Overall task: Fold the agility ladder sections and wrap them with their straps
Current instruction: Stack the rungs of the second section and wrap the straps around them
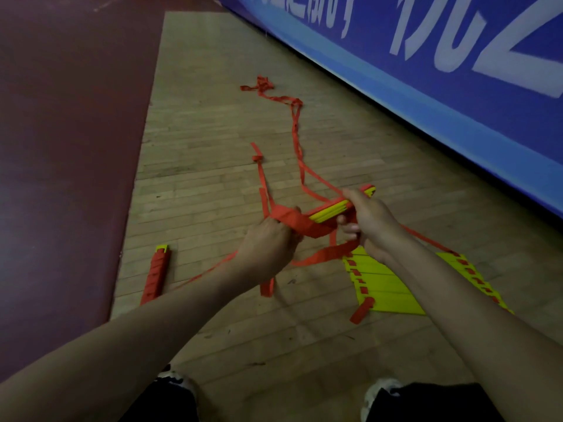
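Through the head camera we hold a folded rung bundle point(330, 211) above the wooden floor point(213, 132), between both hands. Our left hand point(268, 243) curls its fingers round the orange strap point(294, 222) wound over the bundle's left end. Our right hand point(370, 219) grips the other end, fingers closed round it. A loose strap tail point(297, 138) trails toward the blue banner point(457, 86). A wrapped bundle point(157, 274) lies by the floor's left edge, and a spread ladder section point(384, 284) lies beneath our right forearm.

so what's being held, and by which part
The folded rung bundle: the grip of the left hand is on its end wrapped in orange strap, that of the right hand on the other end.
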`<state>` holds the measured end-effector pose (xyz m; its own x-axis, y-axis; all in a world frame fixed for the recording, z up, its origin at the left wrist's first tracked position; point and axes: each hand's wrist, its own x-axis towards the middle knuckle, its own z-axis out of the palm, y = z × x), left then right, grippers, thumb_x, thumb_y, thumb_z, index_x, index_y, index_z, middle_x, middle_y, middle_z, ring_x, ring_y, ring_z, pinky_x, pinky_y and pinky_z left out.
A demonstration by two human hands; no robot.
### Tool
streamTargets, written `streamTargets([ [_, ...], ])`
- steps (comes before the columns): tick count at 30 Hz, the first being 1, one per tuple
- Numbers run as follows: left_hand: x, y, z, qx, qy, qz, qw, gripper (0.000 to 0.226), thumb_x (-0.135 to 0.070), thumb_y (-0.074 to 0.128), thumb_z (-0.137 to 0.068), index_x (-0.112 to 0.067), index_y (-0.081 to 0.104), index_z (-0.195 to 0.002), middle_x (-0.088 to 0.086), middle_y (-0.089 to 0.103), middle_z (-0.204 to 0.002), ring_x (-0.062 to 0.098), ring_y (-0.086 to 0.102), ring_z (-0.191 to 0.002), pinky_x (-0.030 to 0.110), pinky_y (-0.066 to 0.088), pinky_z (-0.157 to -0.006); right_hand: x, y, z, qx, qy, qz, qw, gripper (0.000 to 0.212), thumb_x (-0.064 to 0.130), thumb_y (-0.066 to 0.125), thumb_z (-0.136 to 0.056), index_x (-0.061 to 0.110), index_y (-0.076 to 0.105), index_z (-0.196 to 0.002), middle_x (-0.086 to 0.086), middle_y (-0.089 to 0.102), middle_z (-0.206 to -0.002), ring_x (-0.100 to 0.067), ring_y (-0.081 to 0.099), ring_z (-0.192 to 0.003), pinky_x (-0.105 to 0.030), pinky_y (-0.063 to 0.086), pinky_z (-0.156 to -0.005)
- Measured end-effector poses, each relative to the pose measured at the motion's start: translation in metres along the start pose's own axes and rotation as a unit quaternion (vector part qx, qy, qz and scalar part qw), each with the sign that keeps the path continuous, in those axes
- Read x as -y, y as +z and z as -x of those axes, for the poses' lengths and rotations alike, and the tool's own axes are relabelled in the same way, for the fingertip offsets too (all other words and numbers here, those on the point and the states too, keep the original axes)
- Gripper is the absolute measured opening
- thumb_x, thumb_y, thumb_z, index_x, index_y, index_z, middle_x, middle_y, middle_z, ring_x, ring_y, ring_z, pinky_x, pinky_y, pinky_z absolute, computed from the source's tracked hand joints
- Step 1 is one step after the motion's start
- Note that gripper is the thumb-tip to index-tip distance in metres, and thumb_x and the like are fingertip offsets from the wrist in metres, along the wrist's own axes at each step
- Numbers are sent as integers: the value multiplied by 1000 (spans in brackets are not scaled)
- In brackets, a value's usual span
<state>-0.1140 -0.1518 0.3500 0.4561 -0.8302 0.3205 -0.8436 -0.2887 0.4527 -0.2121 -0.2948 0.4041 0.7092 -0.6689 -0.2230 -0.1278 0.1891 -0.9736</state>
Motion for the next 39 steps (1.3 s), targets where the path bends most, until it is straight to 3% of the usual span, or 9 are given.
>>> streamTargets([
  [4, 1, -11, -2, 108, -142, 180, 967, 54, -42, 76, -77, -18, 55, -120, 0, 56, -115, 14, 54, -102, 24, 40, -81, 5, -9, 2, 22, -22, 8, 999, 38, 26, 46, -98, 10, 48, -63, -6, 45, -49, -8, 28, -31, -20, 21, -38],
  [9, 2, -13, -4, 182, -141, 184, 956, 66, -32, 81, -74, -19, 49, -130, 1, 50, -125, 12, 49, -108, 12, 40, -73, 0, -6, 0, 28, -23, 40, 999, 41, 26, 44, -99, 8, 48, -62, -4, 47, -44, -9, 30, -30, -17, 26, -36],
  [15, 19, -25, -9, 130, -9, 43, 991, 52, -29, 78, -78, -13, 59, -123, 2, 57, -119, 10, 52, -104, 7, 33, -80, 0, -7, -2, 16, -33, 65, 997, 43, 27, 46, -98, 8, 50, -59, -4, 49, -44, -9, 31, -31, -18, 27, -36],
  [19, 20, -29, -8, 111, 13, 49, 993, 26, -23, 76, -79, -7, 65, -96, 6, 66, -98, 16, 60, -87, 22, 43, -73, -2, -7, -1, 12, -39, 81, 996, 43, 26, 46, -98, 9, 50, -58, -4, 48, -44, -9, 32, -30, -17, 27, -35],
  [24, 8, -26, -7, 78, 36, -29, 996, 31, -41, 58, -85, -15, 56, -103, 1, 62, -85, 20, 57, -77, 32, 48, -70, -5, -6, -3, 0, -47, 114, 992, 45, 28, 48, -97, 9, 52, -57, -6, 50, -47, -11, 35, -32, -20, 31, -38],
  [28, 7, -25, -11, 61, 78, -147, 984, 43, -58, 38, -83, -22, 57, -97, 0, 63, -80, 22, 60, -79, 40, 47, -86, -6, -8, -5, -12, -55, 142, 988, 47, 31, 49, -96, 9, 56, -55, -6, 53, -47, -13, 40, -35, -24, 37, -42],
  [33, -4, -27, -8, -40, 176, -125, 976, 24, -40, 54, -85, -18, 63, -82, -2, 59, -75, 23, 60, -77, 37, 42, -88, -9, -10, -9, -35, -49, 152, 987, 49, 34, 48, -96, 8, 57, -55, -7, 55, -49, -17, 44, -39, -27, 39, -45],
  [36, -20, -21, 0, 71, 242, 17, 968, 26, -40, 55, -90, -18, 68, -90, -3, 61, -81, 19, 60, -79, 29, 46, -75, -11, -13, -11, -50, -49, 164, 984, 50, 36, 48, -96, 9, 57, -55, -8, 56, -51, -17, 47, -40, -30, 42, -50],
  [39, -23, -4, 6, 134, 314, -31, 939, 33, -42, 48, -94, -22, 73, -103, -1, 68, -103, 17, 61, -97, 29, 49, -82, -10, -13, -11, -48, -60, 176, 981, 53, 38, 48, -95, 8, 58, -53, -13, 57, -54, -22, 49, -43, -35, 44, -55],
])
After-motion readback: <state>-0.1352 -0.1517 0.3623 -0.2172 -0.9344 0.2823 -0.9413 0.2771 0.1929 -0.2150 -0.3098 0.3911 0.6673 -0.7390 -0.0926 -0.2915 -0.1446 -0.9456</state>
